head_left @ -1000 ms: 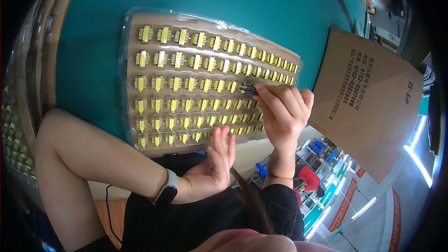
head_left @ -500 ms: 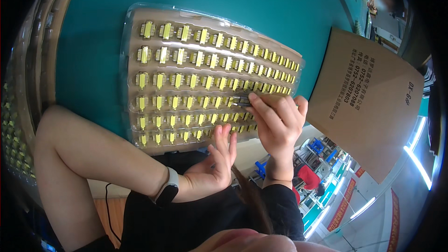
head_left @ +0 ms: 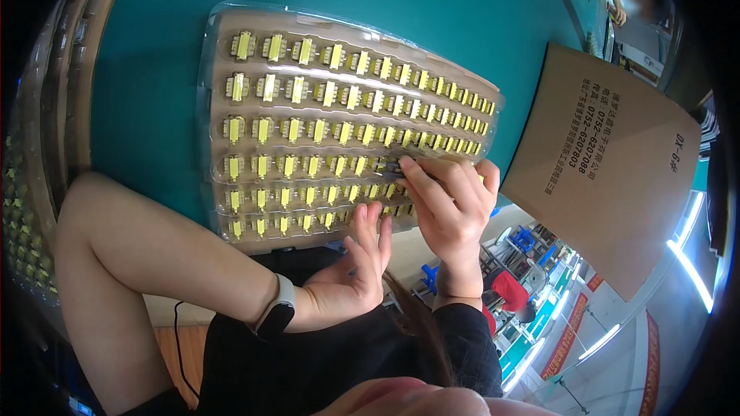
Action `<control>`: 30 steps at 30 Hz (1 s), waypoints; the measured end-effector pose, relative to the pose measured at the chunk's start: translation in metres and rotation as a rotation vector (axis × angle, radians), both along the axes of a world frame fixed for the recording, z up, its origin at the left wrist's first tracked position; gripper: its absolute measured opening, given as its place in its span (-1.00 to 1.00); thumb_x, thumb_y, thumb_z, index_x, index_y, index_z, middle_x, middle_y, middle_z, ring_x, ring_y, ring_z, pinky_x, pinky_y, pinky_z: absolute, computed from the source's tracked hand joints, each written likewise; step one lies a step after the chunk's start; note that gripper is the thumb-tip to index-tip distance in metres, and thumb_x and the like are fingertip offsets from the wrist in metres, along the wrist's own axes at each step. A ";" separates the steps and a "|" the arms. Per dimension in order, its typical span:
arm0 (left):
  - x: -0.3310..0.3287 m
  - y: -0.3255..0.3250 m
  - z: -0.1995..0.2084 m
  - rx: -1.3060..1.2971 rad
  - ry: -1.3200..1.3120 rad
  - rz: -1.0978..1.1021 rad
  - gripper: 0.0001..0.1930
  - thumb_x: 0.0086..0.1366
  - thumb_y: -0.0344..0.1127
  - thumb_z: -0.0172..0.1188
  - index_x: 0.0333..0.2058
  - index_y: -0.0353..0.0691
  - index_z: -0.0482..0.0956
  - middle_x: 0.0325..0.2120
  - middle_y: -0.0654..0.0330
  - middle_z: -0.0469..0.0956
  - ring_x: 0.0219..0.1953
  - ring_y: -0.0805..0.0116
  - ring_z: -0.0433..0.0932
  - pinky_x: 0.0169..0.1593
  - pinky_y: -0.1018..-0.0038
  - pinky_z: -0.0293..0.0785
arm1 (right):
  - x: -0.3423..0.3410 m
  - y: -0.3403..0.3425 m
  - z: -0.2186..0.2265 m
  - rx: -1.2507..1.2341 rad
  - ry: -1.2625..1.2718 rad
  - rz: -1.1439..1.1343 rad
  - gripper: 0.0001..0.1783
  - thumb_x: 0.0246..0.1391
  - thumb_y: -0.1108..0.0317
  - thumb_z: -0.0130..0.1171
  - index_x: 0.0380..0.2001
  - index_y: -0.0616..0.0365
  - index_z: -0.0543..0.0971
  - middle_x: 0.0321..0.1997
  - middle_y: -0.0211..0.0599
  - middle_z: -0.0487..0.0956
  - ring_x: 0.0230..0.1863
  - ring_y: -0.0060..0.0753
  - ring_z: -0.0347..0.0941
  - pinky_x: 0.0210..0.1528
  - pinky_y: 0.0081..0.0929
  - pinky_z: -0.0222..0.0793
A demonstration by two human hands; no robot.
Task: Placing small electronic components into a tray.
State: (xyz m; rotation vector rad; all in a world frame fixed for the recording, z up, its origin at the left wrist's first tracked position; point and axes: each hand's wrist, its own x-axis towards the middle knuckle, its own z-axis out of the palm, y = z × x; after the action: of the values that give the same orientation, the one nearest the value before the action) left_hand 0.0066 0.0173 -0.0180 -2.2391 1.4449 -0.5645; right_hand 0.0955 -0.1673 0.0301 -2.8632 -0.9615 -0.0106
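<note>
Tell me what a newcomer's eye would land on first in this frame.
First, the clear plastic tray on the teal table, filled with rows of small yellow components. Next, the two hands at its near right corner: the right hand lies over the tray's lower rows, fingertips on a component, while the left hand, with a dark band on its wrist, touches the near edge. A brown cardboard sheet lies to the right.

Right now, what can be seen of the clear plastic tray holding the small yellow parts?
The clear plastic tray is a thin, glossy blister sheet with a brownish backing, lying flat on the teal table. Its six rows of pockets hold small yellow-taped transformers with metal frames. The right hand rests its fingertips on the fourth row near the right end; the left hand touches the near edge, palm up.
</note>
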 end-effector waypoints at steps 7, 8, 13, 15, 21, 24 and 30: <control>-0.001 -0.001 -0.001 -0.016 -0.029 -0.015 -0.62 0.50 -0.26 0.12 0.14 -0.31 0.68 -0.18 0.02 0.85 -0.11 0.13 0.87 -0.25 0.45 0.65 | -0.002 -0.011 0.002 -0.023 -0.053 -0.024 -0.63 -0.11 0.42 0.54 -0.13 0.03 0.80 -0.24 -0.55 0.70 -0.30 -0.50 0.56 -0.13 -0.33 0.25; 0.000 0.000 -0.001 -0.005 -0.030 -0.018 -0.62 0.51 -0.24 0.10 0.14 -0.31 0.68 -0.17 0.03 0.85 -0.11 0.13 0.86 -0.25 0.46 0.65 | -0.002 -0.011 0.001 -0.024 -0.056 -0.025 -0.65 -0.08 0.42 0.55 -0.14 0.03 0.80 -0.24 -0.56 0.70 -0.30 -0.50 0.56 -0.13 -0.33 0.25; 0.000 0.000 0.003 0.023 -0.013 0.006 -0.60 0.52 -0.21 0.08 0.15 -0.30 0.67 -0.10 0.07 0.85 -0.07 0.13 0.86 -0.23 0.43 0.66 | 0.000 -0.007 0.000 0.003 -0.042 -0.037 -0.69 -0.13 0.43 0.59 -0.22 0.07 0.81 -0.31 -0.48 0.70 -0.32 -0.46 0.58 -0.21 -0.34 0.13; -0.002 0.000 0.003 0.032 -0.017 0.035 -0.60 0.52 -0.20 0.07 0.15 -0.29 0.67 -0.08 0.07 0.84 -0.07 0.14 0.86 -0.23 0.42 0.66 | 0.000 -0.009 -0.003 0.003 -0.036 -0.025 -0.68 -0.13 0.43 0.59 -0.22 0.07 0.81 -0.31 -0.48 0.70 -0.32 -0.46 0.58 -0.21 -0.35 0.13; 0.003 -0.003 0.003 0.015 -0.032 0.035 -0.61 0.50 -0.22 0.09 0.15 -0.29 0.67 -0.09 0.06 0.84 -0.07 0.14 0.86 -0.22 0.41 0.67 | -0.001 -0.014 0.002 -0.030 -0.062 -0.014 -0.61 -0.17 0.43 0.47 -0.14 0.03 0.80 -0.22 -0.57 0.71 -0.27 -0.53 0.58 -0.10 -0.33 0.25; 0.002 -0.007 0.001 0.002 -0.048 0.030 -0.62 0.48 -0.23 0.12 0.15 -0.29 0.67 -0.09 0.05 0.84 -0.07 0.13 0.86 -0.22 0.40 0.67 | -0.003 -0.018 0.005 -0.031 -0.064 -0.025 -0.60 -0.17 0.42 0.47 -0.14 0.04 0.79 -0.23 -0.56 0.71 -0.29 -0.52 0.57 -0.12 -0.33 0.25; 0.000 -0.002 0.001 -0.004 -0.037 0.022 -0.66 0.42 -0.36 0.11 0.06 -0.30 0.72 -0.15 -0.03 0.84 -0.12 0.07 0.87 -0.21 0.36 0.67 | -0.001 -0.012 0.001 -0.007 -0.025 -0.003 -0.68 -0.15 0.39 0.54 -0.22 0.04 0.80 -0.31 -0.55 0.70 -0.34 -0.50 0.55 -0.15 -0.33 0.22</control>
State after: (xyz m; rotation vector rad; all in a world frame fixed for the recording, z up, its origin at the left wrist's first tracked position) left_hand 0.0069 0.0150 -0.0169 -2.2329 1.4000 -0.5988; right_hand 0.0943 -0.1790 0.0314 -2.8774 -0.9632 -0.0440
